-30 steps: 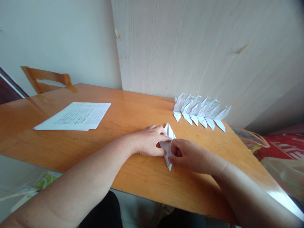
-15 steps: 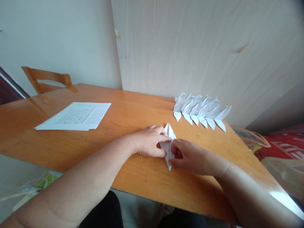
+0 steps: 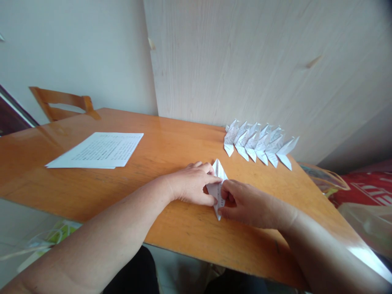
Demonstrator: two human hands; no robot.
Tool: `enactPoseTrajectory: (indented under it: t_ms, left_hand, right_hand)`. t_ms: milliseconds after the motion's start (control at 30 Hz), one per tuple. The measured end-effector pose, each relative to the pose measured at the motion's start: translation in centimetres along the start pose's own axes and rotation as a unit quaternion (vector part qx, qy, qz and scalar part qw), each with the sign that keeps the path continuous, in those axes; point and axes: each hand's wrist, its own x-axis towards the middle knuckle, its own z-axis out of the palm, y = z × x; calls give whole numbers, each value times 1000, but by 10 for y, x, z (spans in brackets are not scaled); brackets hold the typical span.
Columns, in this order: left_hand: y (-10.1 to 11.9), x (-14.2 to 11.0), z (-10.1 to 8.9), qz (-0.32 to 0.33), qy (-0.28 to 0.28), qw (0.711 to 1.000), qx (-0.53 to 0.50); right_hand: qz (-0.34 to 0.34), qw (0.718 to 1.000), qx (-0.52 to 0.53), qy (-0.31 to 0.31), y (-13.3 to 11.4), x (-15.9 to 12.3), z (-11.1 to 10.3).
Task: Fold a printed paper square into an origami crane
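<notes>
A folded white paper [image 3: 218,188], a narrow diamond with printed text, lies on the table between my hands, its points facing away from and toward me. My left hand [image 3: 196,183] holds it down from the left, index finger across its middle and thumb on its lower part. From the right, my right hand [image 3: 245,202] grips its right edge, with the fingers curled in and the thumb near the lower tip. Part of that edge is hidden behind my right fingers.
Several folded paper pieces [image 3: 261,143] stand in rows at the back right, near the wooden panel [image 3: 245,61]. Printed sheets [image 3: 98,151] lie stacked on the left of the table [image 3: 171,139]. A chair [image 3: 64,100] is beyond the left end; a red bag [image 3: 364,185] is off the right edge.
My left thumb has shifted slightly right and down on the folded paper. Both hands otherwise stay in nearly the same place.
</notes>
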Motion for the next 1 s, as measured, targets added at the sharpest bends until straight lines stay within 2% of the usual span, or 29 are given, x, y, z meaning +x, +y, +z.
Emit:
enactPoseTrajectory:
  t_ms: [500,1000]
  left_hand:
    - [7,-2,-2,5,11,1000,18]
    - [9,-3,0,3,17,999,31]
  right_hand:
    - [1,1000,2,-21,-5,-1,-3]
    - [-27,998,33,-50,3,0,-7]
